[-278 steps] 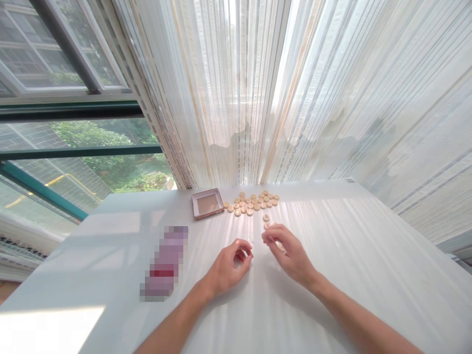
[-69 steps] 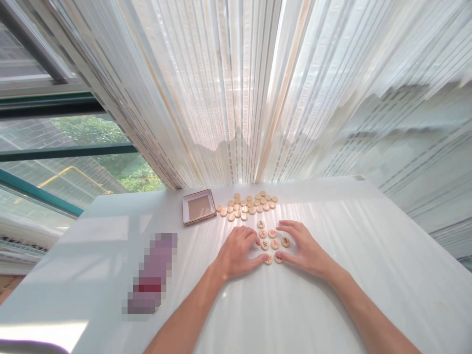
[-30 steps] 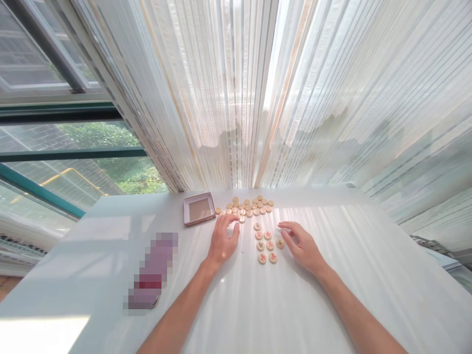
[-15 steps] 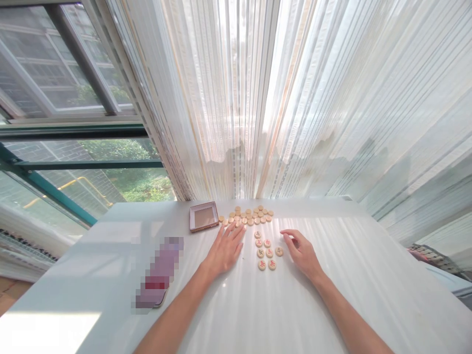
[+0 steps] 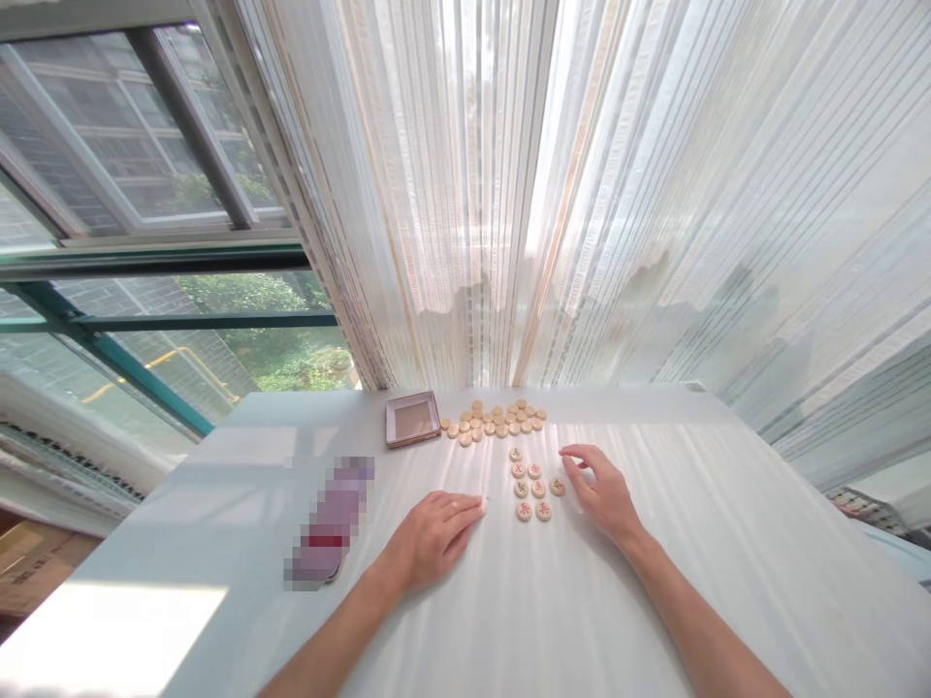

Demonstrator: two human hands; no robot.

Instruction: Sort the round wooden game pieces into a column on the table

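Left hand (image 5: 434,535) low over the white table (image 5: 465,640), fingers straight and side by side; underside hidden, so cannot tell whether it grips anything; right hand (image 5: 600,490) has thumb and forefinger slightly parted, nothing seen between them, beside the rightmost black-marked disc (image 5: 557,487); eight marked discs (image 5: 538,489) lie face up in uneven rows between the hands; plain-topped discs (image 5: 501,430) crowd together behind them, the leftmost just beside the shallow box (image 5: 413,420).

Risks, as judged: a leftward swing of the right hand could knock the black-marked disc into its neighbours and skew the rows, the clearance being small; discs look smooth, so a glancing fingertip might slide one rather than lift it; reaching into the crowded back group could shove adjoining discs, since several sit very close; a sweeping left forearm might catch the pixelated purple object (image 5: 329,528).
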